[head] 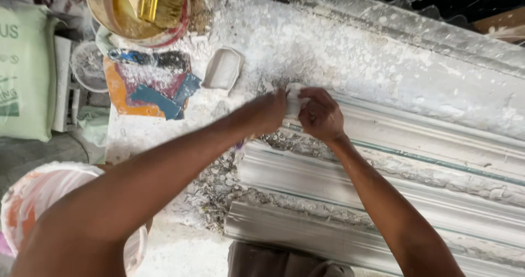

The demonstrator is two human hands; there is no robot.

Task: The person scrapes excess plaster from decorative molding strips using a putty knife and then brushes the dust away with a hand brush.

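Note:
My left hand (272, 113) and my right hand (321, 114) meet at the near end of a long white plaster moulding (415, 146) that lies on a plaster-crusted bench. Both hands pinch a small white piece (293, 101) at the moulding's end, fingers closed around it. Two more white mouldings (339, 178) lie parallel below, running to the right. Whether the white piece is loose or part of the moulding I cannot tell.
A small white plastic scoop (223, 69) lies left of my hands. A bowl of yellowish liquid with a brush (158, 1) stands at the top left, above a stained cloth (147, 85). A green sack (24, 72) and a white bucket (33, 200) sit at the left.

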